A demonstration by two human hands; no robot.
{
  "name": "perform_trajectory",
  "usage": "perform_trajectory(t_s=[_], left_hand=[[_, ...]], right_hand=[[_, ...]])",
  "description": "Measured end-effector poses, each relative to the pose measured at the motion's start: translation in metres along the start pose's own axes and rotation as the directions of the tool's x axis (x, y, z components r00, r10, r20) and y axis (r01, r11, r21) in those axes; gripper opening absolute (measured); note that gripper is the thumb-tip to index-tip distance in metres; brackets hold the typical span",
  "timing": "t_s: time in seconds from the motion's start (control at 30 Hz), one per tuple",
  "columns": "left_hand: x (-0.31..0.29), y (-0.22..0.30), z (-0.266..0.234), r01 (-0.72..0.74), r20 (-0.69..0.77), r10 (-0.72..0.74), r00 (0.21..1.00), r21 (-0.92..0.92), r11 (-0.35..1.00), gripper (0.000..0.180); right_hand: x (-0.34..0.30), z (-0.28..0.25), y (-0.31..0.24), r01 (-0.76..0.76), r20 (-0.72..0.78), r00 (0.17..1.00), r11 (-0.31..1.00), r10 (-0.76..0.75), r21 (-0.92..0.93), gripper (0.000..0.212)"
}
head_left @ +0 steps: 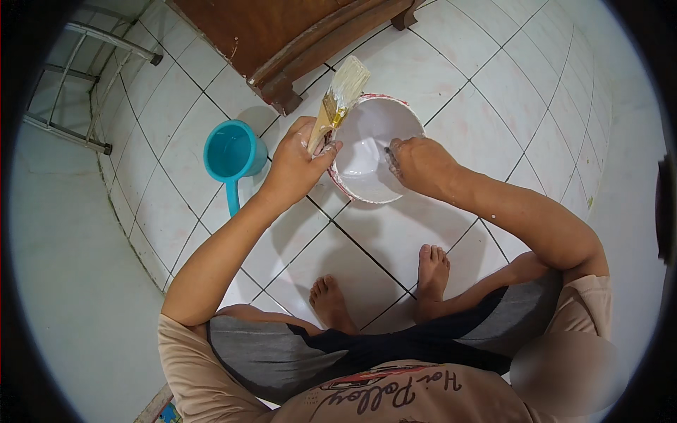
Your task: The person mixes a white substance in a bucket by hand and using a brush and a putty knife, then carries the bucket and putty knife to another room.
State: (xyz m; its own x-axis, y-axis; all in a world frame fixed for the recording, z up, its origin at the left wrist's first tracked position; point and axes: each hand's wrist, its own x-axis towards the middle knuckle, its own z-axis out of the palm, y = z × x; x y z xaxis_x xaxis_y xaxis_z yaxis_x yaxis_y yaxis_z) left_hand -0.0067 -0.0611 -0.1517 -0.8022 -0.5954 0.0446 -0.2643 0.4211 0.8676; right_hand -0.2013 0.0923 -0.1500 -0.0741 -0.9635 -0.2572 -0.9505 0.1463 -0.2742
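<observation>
A white paint bucket (363, 185) with a red-stained rim sits on the tiled floor in front of my bare feet. White paint lies in its bottom. My left hand (296, 166) grips the bucket's left rim and also holds a flat paintbrush (340, 95) by its wooden handle, pale bristles pointing up and away. My right hand (417, 163) reaches inside the bucket from the right, fingers closed on a small dark thing against the inner wall; what it is I cannot tell.
A teal plastic water scoop (230, 154) with a long handle lies on the tiles left of the bucket. A brown wooden furniture base (296, 49) stands just beyond it. A metal frame (84, 77) leans at the far left, by the wall.
</observation>
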Motion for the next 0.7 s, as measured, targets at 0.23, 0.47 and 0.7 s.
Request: perform_trajectory(t_s=[0.23, 0.47, 0.7], left_hand=[[-0.001, -0.001, 0.000, -0.012, 0.019, 0.012, 1.000, 0.001, 1.000, 0.030], [-0.001, -0.001, 0.000, -0.014, 0.026, 0.013, 1.000, 0.008, 1.000, 0.030], [-0.001, 0.000, 0.000, -0.022, 0.038, 0.021, 0.999, 0.029, 0.999, 0.032]], right_hand=[[0.005, 0.004, 0.000, 0.018, -0.018, 1.000, 0.985, -0.015, 0.172, 0.024], [0.002, -0.006, 0.003, 0.098, 0.069, 0.994, 0.985, -0.089, -0.142, 0.022], [0.003, -0.009, 0.006, 0.036, 0.024, 0.999, 0.978, -0.031, -0.207, 0.020]])
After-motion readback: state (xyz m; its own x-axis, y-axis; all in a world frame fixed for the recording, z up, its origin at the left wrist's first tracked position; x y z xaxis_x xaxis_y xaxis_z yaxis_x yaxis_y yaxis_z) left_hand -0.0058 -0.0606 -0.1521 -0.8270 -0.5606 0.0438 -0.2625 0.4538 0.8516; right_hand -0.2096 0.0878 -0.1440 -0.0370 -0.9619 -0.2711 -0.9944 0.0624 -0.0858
